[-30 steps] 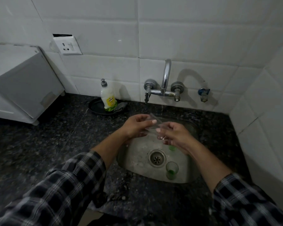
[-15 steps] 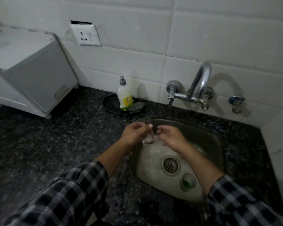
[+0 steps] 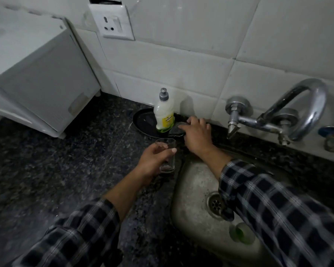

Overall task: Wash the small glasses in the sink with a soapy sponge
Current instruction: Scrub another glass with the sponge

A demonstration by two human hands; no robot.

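Observation:
My left hand (image 3: 154,160) grips a small clear glass (image 3: 167,155) upright, just left of the steel sink (image 3: 193,182) and over the dark counter. My right hand (image 3: 198,134) reaches across to the back of the counter, its fingers curled over a dark sponge (image 3: 176,129) that lies on a black dish (image 3: 143,122) next to the soap bottle (image 3: 164,112). A second small glass with a green tint (image 3: 241,233) lies in the sink near its front, partly behind my right sleeve.
The chrome tap (image 3: 289,112) juts from the tiled wall above the sink's back right. A white appliance (image 3: 37,74) fills the counter's left side, with a wall socket (image 3: 114,22) above. The sink drain (image 3: 215,204) lies in the basin's middle.
My right hand left the glass and moved back-left to the sponge by the soap bottle. My left hand carried the glass out from under the tap to the sink's left edge. The view shifted left.

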